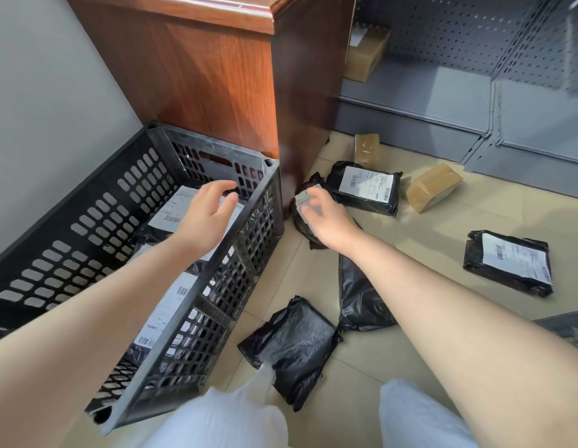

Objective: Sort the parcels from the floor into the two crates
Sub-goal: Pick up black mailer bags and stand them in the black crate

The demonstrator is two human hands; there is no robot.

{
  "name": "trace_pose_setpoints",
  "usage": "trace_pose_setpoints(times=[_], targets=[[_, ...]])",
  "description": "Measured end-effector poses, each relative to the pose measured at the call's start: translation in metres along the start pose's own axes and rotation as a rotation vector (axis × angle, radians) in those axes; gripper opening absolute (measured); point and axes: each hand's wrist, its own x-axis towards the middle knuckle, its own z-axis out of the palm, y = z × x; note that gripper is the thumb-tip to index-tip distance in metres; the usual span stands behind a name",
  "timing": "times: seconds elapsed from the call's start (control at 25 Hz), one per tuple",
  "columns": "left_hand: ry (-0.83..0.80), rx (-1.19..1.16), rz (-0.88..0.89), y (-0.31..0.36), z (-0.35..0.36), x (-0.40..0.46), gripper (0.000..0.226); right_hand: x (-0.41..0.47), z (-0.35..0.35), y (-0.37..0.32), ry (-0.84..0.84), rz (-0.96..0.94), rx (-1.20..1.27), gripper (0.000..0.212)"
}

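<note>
While the small parcel lies by the cabinet foot: it can slip.
Parcel (pixel 305 218): on floor, right hand (pixel 326 218) fingers curled on it.
Left hand (pixel 207 215): wide, empty, over crate (pixel 197 305).
Risk: slippery wrap, weak pinch, drop outside the crate.
</note>
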Motion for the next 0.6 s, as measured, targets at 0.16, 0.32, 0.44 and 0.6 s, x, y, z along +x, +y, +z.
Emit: trace_pose_setpoints(times=[0.16,0.32,0.44,0.6], targets=[[-0.113,0.259,0.114,0.008,0.048,0.005,0.041,0.006,-0.009,0.041,-0.067,0.191,-0.101,0.059],[-0.002,0.779,0.389,-0.007,0.07,0.004,0.044,0.004,-0.019,0.083,-0.146,0.31,-0.193,0.061],[-0.08,1.028,0.552,-0.013,0.085,0.004,0.051,-0.002,-0.026,0.118,-0.177,0.385,-0.266,0.061],[-0.397,0.87,0.346,-0.019,0.131,-0.004,0.057,-0.009,-0.031,0.154,-0.204,0.446,-0.231,0.061]])
